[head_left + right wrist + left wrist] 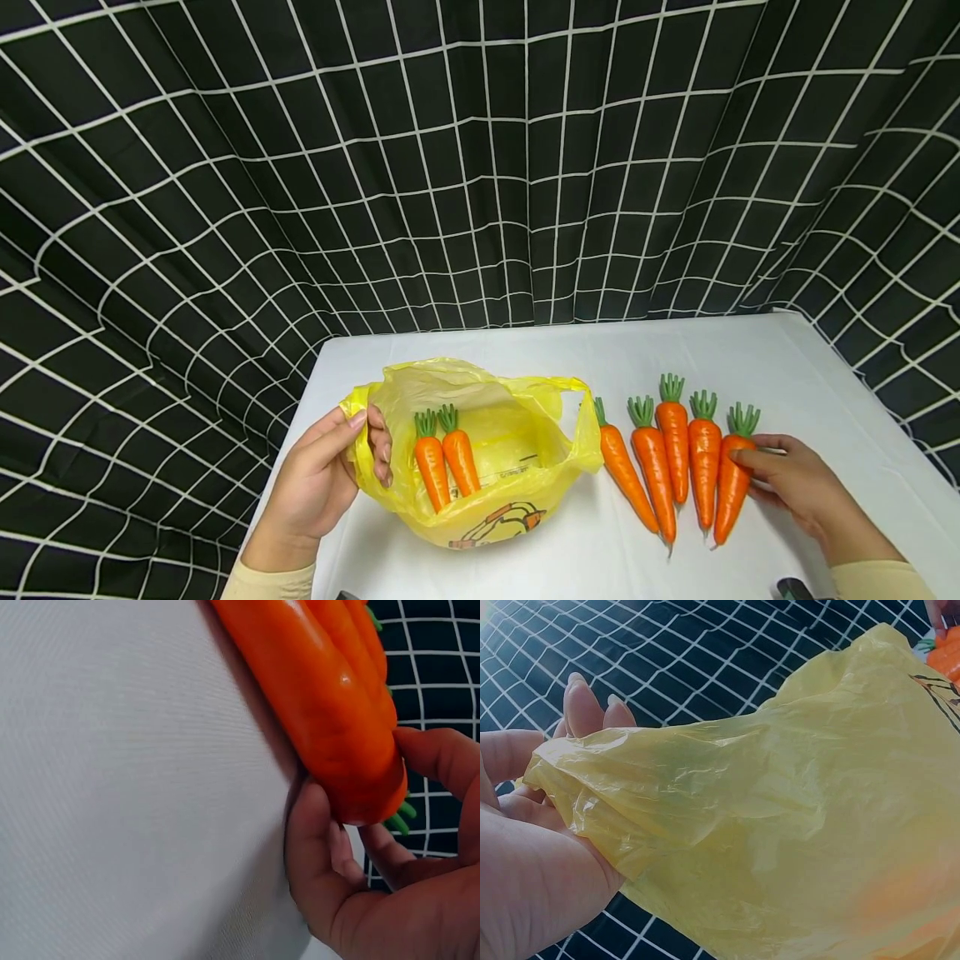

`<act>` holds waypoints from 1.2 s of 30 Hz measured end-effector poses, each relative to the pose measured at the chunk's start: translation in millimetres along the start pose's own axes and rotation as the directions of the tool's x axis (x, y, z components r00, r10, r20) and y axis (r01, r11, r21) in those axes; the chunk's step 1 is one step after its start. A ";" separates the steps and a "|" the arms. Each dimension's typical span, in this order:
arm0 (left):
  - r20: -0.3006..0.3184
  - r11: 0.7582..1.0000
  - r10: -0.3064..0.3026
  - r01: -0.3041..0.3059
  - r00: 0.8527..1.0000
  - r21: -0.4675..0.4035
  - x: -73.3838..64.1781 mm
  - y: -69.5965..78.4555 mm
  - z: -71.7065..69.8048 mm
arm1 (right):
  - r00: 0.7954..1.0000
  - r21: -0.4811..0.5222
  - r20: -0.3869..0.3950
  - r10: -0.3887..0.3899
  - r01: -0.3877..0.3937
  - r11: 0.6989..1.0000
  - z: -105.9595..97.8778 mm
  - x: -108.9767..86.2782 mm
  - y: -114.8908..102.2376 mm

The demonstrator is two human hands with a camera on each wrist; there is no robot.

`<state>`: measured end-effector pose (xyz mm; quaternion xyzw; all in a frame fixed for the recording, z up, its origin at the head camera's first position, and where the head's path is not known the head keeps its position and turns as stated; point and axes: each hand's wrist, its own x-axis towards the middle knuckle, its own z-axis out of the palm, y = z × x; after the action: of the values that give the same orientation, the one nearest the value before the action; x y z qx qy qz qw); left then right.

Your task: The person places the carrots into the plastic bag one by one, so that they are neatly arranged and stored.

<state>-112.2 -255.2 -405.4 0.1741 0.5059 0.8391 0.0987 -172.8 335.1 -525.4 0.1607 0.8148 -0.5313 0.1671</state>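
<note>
The left hand (322, 475) grips the yellow bag (551, 493) by its left handle (362, 457), seemingly to hold it open (two carrots (432, 468) lie inside); right on the desk (637, 350), the right hand (798, 479) pinches the rightmost carrot (731, 500) of five.

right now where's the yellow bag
In the head view, the yellow bag is over the left half of the table, between the left hand gripping it and five carrots.
</note>
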 end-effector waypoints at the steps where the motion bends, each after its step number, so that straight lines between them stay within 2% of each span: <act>1: 0.000 1.000 0.000 0.000 1.000 -0.001 0.1 -0.1 -0.1 | 1.000 0.000 0.006 0.004 -0.004 1.000 -0.6 0.1 0.1; 14: 0.011 1.000 0.004 -0.004 1.000 -0.004 1.7 -0.6 -0.2 | 0.999 0.026 0.035 0.008 -0.009 1.000 -8.0 0.0 2.2; 21: 0.015 1.000 0.008 -0.008 1.000 -0.010 2.7 -0.7 0.5 | 0.998 0.111 0.056 0.003 -0.009 0.994 -10.1 -1.2 3.4; 28: 0.014 1.000 0.003 -0.003 1.000 -0.012 2.9 -1.2 0.1 | 0.997 0.220 0.077 -0.005 -0.012 0.975 -12.3 -3.5 4.5; 36: 0.037 1.000 0.010 -0.010 0.999 -0.022 5.0 -1.1 -1.7 | 0.996 0.279 0.081 -0.046 0.021 0.960 -14.9 -7.9 1.8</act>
<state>-117.6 -254.4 -406.2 0.1912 0.4941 0.8415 0.1058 -166.5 348.9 -517.7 0.1455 0.7267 -0.6498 0.1691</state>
